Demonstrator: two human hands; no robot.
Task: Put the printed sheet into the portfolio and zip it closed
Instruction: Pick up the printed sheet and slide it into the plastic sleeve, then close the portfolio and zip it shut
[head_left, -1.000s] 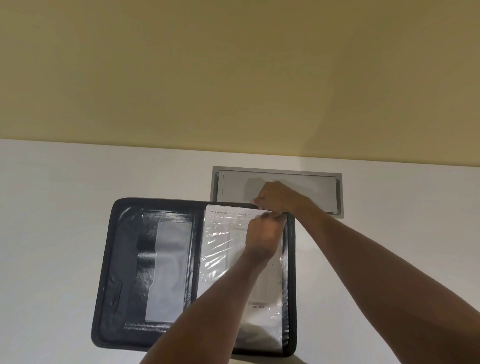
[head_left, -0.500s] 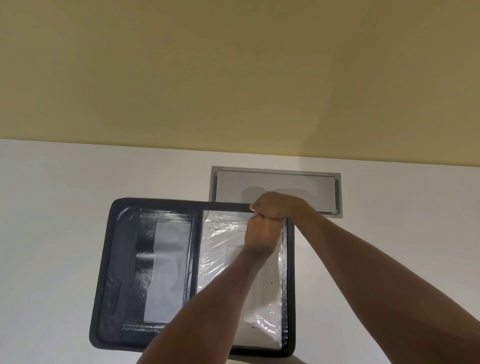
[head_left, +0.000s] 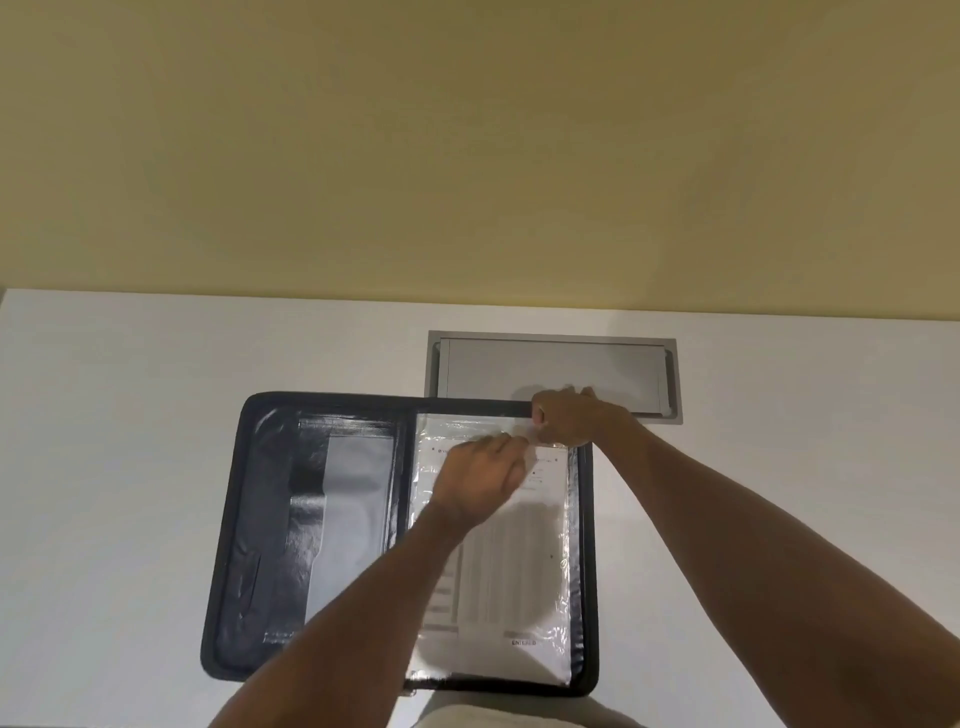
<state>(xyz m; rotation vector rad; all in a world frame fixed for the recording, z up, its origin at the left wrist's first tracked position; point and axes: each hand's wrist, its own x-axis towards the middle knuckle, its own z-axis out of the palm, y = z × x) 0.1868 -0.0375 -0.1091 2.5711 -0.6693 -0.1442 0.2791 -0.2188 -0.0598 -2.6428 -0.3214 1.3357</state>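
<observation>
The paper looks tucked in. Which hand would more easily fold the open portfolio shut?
Probably the left hand: it is over the printed sheet, nearer the open left cover of the portfolio. The right hand pinches the clear sleeve at its top right corner.

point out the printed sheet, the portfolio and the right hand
printed sheet (head_left: 509, 571), head view, middle of the page
portfolio (head_left: 270, 519), head view, black left inner panel
right hand (head_left: 569, 418), head view, back of the hand

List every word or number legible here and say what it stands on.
"ENTERED": near the bottom of the printed sheet, seen through the clear sleeve of the portfolio.
The sheet's other print: too blurred to read.
No other text is visible.
</observation>
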